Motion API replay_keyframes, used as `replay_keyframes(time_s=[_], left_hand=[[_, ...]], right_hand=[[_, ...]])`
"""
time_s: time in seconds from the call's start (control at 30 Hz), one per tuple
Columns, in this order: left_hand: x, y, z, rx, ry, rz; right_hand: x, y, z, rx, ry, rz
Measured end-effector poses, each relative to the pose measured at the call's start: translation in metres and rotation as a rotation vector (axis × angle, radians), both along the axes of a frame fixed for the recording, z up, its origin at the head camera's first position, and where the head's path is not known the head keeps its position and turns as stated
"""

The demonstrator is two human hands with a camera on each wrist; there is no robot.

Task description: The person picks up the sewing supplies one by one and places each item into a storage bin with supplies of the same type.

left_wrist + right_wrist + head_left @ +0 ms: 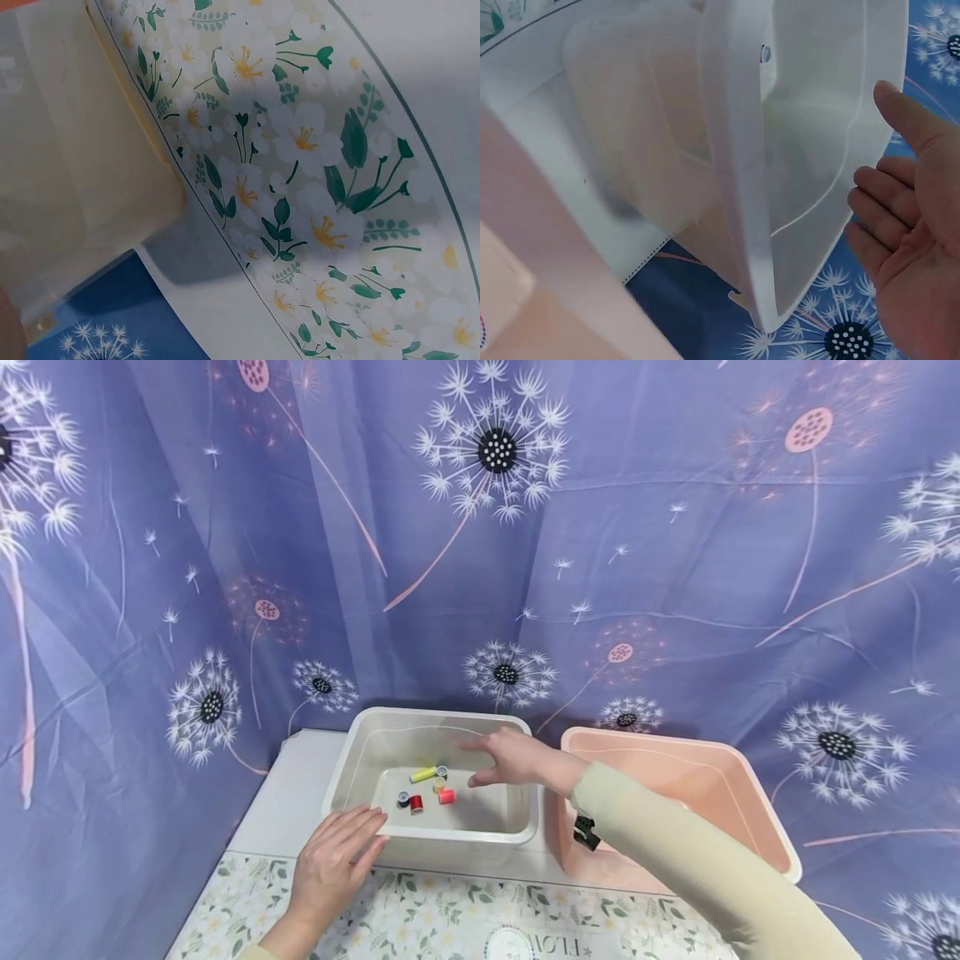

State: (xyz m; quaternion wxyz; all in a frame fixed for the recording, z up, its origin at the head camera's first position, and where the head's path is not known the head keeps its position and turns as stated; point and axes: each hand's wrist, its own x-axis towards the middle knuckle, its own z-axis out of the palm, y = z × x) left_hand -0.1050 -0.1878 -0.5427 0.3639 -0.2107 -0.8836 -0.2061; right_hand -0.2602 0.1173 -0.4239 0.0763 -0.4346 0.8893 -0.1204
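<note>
Low in the head view stands a white bin with several small thread spools on its floor. Among them are a red spool, a bright pink-red one, a yellow one, a pale yellow one and a dark one. My right hand reaches over the bin's right side, fingers apart and holding nothing; its bare palm shows in the right wrist view. At the bin's front left corner my left hand rests on the rim, fingers extended. Only a sliver of it shows in the left wrist view.
A pink bin stands to the right of the white one, under my right forearm; most of its floor is hidden. A floral cloth covers the table's front. Behind the bins hangs a blue dandelion-print curtain.
</note>
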Motion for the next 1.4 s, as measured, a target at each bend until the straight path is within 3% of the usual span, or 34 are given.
replay_keyframes(time_s=[0.53, 0.8, 1.07, 1.23, 1.4], left_hand=[[0.0, -0.002, 0.0, -0.009, 0.023, -0.013], [0.0, -0.002, 0.001, -0.016, 0.031, -0.004], [0.001, -0.003, 0.001, -0.016, 0.004, -0.005], [0.001, -0.001, 0.002, -0.019, 0.034, -0.006], [0.0, 0.001, 0.003, -0.008, 0.036, -0.018]], right_hand=[[0.041, 0.046, 0.008, -0.128, -0.02, -0.045], [0.063, 0.068, 0.009, -0.16, 0.02, -0.046], [0.09, 0.085, 0.008, -0.182, -0.01, -0.131], [0.103, 0.095, 0.003, -0.228, 0.018, -0.158], [0.117, 0.106, -0.003, -0.249, 0.103, -0.157]])
